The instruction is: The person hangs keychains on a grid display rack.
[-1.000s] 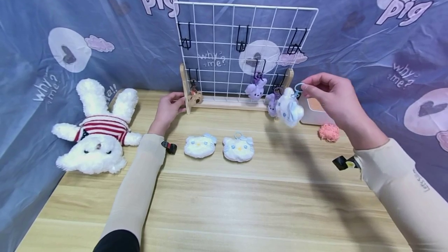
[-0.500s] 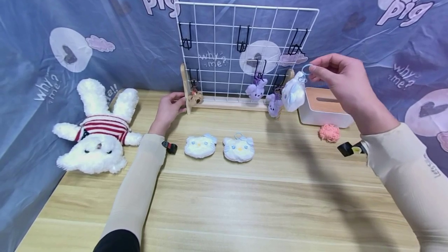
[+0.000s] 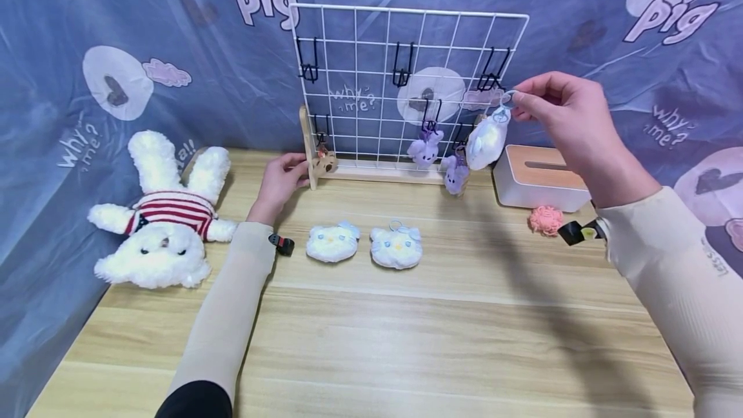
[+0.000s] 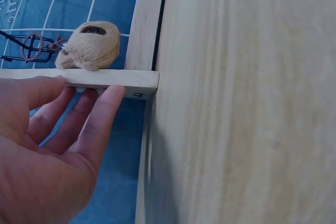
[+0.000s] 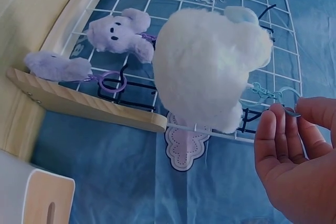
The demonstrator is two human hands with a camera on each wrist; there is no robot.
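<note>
My right hand (image 3: 565, 111) pinches the light-blue ring (image 5: 287, 98) of a white plush keychain (image 3: 487, 140). The plush dangles at the right edge of a white wire grid rack (image 3: 371, 73), its ring close to the upper right black hook (image 3: 490, 76). Whether ring and hook touch is unclear. At the rack's left end my left hand (image 3: 280, 182) grips the wooden side post (image 4: 113, 78) between thumb and fingers. Beside that post hangs a brown plush keychain (image 4: 92, 45). Two white cat-face plush keychains, a left one (image 3: 332, 242) and a right one (image 3: 396, 247), lie on the table.
Two purple plush keychains, one higher (image 3: 425, 149) and one lower (image 3: 455, 174), hang at the rack's lower right. A tissue box (image 3: 516, 186) and a pink fuzzy ball (image 3: 545, 220) stand right of it. A white plush bear (image 3: 165, 224) lies at left.
My right hand has risen with the white keychain, first swinging right, then bringing its ring up beside the upper right hook. The left hand stays put on the post.
</note>
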